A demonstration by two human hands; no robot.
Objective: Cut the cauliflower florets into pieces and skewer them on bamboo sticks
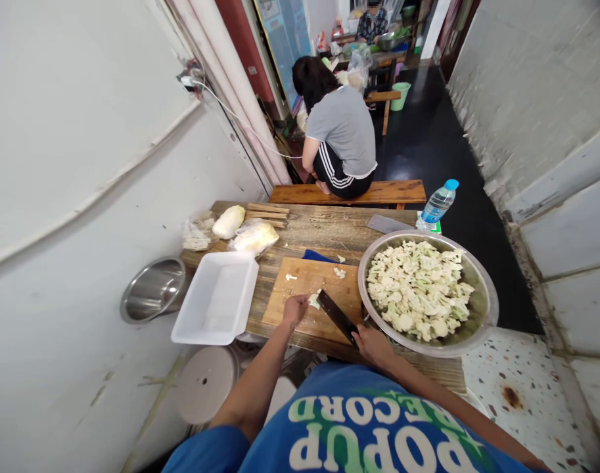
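My left hand [294, 309] rests on a wooden cutting board [300, 279], its fingers closed on a small piece of cauliflower [313, 300]. In my right hand [371, 343] is the handle of a dark cleaver [336, 316], its blade lying across the board right beside that piece. A few white bits [340, 272] are scattered on the board. Just right of the board stands a large metal bowl [482, 305] heaped with cut cauliflower florets [418, 289].
An empty white plastic tray [215, 299] overhangs the wooden table's [324, 226] left end, with a steel bowl [152, 289] below it. Bagged cabbage [254, 236], chopsticks, another cleaver [386, 224] and a water bottle [438, 205] lie farther back. A person [342, 135] sits on a bench beyond.
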